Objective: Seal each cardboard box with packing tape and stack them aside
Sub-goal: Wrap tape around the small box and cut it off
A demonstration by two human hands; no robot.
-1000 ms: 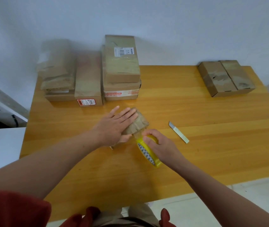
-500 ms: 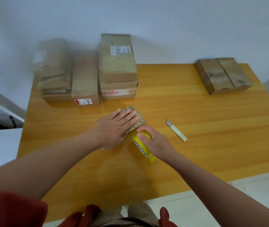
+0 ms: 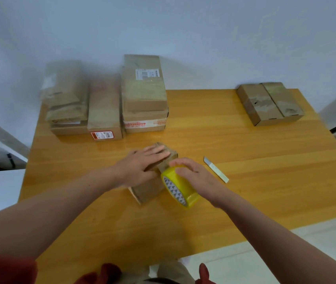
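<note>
A small brown cardboard box (image 3: 149, 190) lies in the middle of the wooden table (image 3: 265, 181). My left hand (image 3: 140, 165) presses flat on its top with straight fingers. My right hand (image 3: 195, 177) grips a yellow roll of packing tape (image 3: 180, 186) against the box's right side. A strip of tape seems to run from the roll onto the box.
Several cardboard boxes (image 3: 144, 93) are stacked at the table's far left, by the wall. A pair of flat boxes (image 3: 269, 103) sits at the far right corner. A small utility blade (image 3: 216, 170) lies just right of my right hand.
My right hand has drawn the tape roll along the box's right side. My left hand stays flat on the box, which has turned a little and shows more of its near side.
</note>
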